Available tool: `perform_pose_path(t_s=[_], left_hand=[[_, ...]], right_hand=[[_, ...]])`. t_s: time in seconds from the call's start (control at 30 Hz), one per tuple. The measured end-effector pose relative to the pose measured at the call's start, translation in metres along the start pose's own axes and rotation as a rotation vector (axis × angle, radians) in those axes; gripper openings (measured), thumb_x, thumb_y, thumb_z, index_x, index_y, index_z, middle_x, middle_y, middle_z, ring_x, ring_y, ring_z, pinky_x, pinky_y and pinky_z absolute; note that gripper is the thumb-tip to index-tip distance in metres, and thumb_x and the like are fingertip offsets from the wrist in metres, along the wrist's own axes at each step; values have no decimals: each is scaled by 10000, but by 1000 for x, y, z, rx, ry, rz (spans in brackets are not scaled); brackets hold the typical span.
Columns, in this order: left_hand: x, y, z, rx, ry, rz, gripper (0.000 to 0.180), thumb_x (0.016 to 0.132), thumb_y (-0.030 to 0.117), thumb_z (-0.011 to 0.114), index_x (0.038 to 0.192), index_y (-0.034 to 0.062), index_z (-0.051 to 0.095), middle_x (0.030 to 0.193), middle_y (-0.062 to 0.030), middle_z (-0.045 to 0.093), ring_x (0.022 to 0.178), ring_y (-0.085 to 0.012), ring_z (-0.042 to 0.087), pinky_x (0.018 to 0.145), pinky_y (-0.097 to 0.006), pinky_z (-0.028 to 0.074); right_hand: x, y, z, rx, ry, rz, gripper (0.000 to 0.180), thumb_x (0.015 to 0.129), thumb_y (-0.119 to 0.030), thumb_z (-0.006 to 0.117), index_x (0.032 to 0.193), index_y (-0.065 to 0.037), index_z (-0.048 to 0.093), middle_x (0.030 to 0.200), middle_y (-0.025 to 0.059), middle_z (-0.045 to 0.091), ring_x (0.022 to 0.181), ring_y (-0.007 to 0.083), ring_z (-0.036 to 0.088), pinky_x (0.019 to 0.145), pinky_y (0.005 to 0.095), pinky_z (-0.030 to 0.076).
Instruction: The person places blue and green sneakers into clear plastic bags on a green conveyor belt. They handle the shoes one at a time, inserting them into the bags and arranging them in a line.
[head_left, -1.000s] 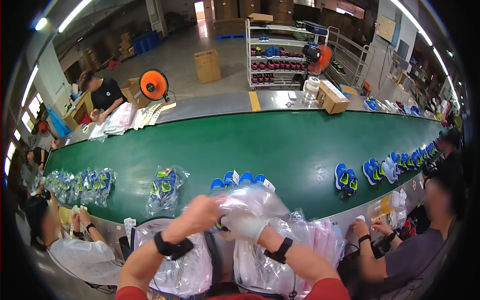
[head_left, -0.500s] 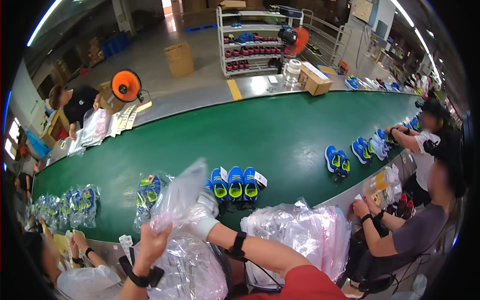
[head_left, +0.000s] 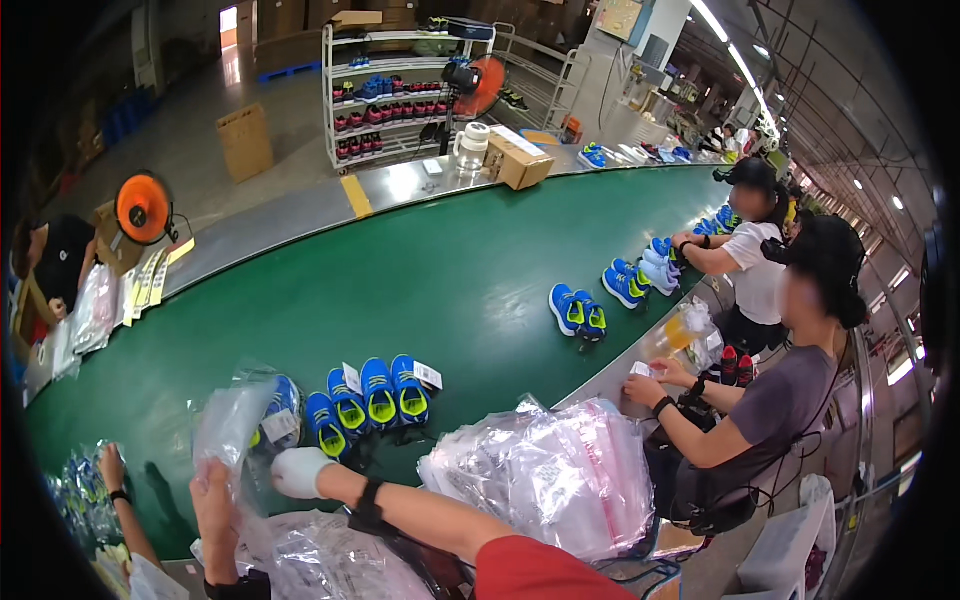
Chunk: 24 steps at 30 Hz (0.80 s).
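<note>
My left hand (head_left: 215,510) grips a clear plastic bag (head_left: 228,432) from below at the near edge of the green conveyor belt (head_left: 440,280). My right hand (head_left: 300,472), in a white glove with a black wristband, is closed on the bag's lower right edge. It lies right beside the nearest of several blue shoes with yellow-green insoles (head_left: 368,395), which stand in a row on the belt. A bagged blue shoe (head_left: 282,405) shows just behind the held bag.
A heap of clear bags (head_left: 550,475) lies at my right, more under my arms. Seated people work on the right; another person's hand (head_left: 108,465) is at left. More blue shoes (head_left: 578,310) ride the belt. A shoe rack (head_left: 400,95), fan and cartons stand beyond.
The bag has come down from in front of me to the belt's near edge on the left. My gloved right hand now sits beside the row of blue shoes.
</note>
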<state>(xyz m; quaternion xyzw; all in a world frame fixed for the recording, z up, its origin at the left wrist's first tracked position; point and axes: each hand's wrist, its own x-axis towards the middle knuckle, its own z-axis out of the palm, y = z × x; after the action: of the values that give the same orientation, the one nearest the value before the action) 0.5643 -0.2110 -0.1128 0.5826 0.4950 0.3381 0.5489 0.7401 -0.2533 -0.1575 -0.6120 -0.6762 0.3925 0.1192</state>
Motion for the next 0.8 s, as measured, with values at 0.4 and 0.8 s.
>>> perform_pose_path(t_s=[0.4,0.8], left_hand=[[-41,41,73,-873,-74,-136,285,922,200,498,1136,12,508,1023,-44,573,935,-121,544,787,-265,449],[-134,84,201,-73,-281,207,221,858,33,444,1037,-48,546,857,-18,593,783,-90,525,683,-228,425]], right_hand=[[-163,42,-77,809,560,-138,258,877,-227,489,752,-11,555,558,69,518,432,119,494,446,314,412],[-225,24,-87,-376,111,-91,246,715,-156,599,932,-41,586,856,170,593,825,296,585,718,369,476]])
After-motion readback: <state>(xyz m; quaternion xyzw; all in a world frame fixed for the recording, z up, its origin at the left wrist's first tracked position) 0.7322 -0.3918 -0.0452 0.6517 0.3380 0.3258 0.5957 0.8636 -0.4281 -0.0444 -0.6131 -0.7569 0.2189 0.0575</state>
